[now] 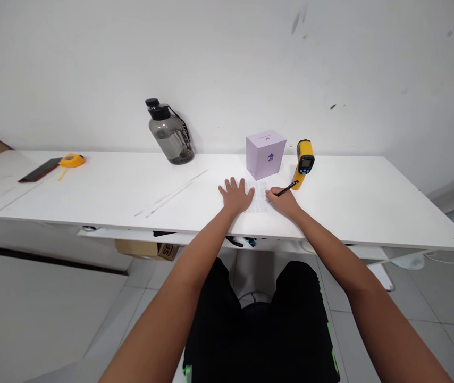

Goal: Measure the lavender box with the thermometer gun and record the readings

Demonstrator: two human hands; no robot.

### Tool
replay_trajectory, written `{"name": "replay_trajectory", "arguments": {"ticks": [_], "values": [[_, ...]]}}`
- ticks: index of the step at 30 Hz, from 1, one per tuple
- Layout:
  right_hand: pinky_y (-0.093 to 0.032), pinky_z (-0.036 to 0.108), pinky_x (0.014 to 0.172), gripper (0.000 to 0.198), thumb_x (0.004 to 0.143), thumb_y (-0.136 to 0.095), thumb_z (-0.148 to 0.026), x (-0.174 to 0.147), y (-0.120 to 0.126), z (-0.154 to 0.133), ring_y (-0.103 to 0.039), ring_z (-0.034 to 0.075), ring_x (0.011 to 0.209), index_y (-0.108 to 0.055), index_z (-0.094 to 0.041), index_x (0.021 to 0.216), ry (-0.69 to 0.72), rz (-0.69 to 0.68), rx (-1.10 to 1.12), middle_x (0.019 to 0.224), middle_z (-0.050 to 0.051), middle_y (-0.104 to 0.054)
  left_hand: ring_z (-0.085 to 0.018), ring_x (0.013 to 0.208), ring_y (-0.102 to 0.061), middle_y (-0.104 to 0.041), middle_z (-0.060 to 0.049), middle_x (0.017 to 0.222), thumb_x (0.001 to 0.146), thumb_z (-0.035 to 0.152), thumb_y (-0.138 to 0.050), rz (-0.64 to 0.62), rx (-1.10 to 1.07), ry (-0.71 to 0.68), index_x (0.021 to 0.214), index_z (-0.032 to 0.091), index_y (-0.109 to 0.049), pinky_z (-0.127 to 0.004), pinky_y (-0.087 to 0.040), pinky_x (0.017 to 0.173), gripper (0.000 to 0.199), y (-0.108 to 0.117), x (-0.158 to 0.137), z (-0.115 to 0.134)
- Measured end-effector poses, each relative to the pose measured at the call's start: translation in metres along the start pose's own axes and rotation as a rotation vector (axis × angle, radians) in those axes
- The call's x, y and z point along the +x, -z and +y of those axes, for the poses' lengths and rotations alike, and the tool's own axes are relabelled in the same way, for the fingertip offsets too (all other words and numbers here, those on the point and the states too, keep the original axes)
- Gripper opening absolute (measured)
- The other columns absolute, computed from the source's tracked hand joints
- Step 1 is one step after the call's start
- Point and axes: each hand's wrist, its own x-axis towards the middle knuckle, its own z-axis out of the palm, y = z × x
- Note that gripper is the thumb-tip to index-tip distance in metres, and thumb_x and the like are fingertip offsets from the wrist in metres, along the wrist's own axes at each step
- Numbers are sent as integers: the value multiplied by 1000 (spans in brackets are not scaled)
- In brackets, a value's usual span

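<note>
At left, my left hand [236,199] lies palm down, its fingers spread wide and grasping nothing, its thumb side over the left edge of the paper [259,199]. Steadying the sheet well calls for even pressure there, with the thumb clear of the marked lines. The sheet lies on the white tabletop [354,202] between my hands, just near of the lilac box [266,155]; its faint marks are too small to read and its left margin is partly covered. At right, my right hand [284,202] has its fingers curled around a black pen [289,188]; a light grip and a resting wrist should best serve control. The pen's tip is hard to make out.
</note>
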Motion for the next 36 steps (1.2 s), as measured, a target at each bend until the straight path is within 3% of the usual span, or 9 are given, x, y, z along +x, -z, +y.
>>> {"name": "replay_trajectory", "arguments": {"ticks": [14, 24, 36], "values": [[-32, 34, 69, 45, 93, -59, -37, -1, 0, -2, -38, 17, 70, -29, -28, 61, -25, -2, 22, 63, -3, -41, -39, 188, -11, -16, -15, 200, 114, 65, -25, 13, -15, -3, 188, 21, -30, -67, -11, 150, 86, -2, 1, -1], [-38, 33, 69, 46, 89, -66, -50, 0, 2, -1, -47, 19, 74, -37, -28, 61, -5, -28, 31, 60, -1, -45, -39, 188, -11, -16, -15, 201, 114, 65, -24, 14, -22, -3, 188, 21, -31, -67, -12, 150, 87, -2, 2, -1], [-40, 34, 70, 44, 91, -64, -52, -1, 1, -1, -50, 21, 76, -39, -29, 63, -3, 23, 10, 61, 0, -48, -39, 188, -12, -18, -15, 200, 115, 64, -26, 15, -25, -4, 188, 20, -32, -67, -12, 150, 86, -1, 1, 0]]}}
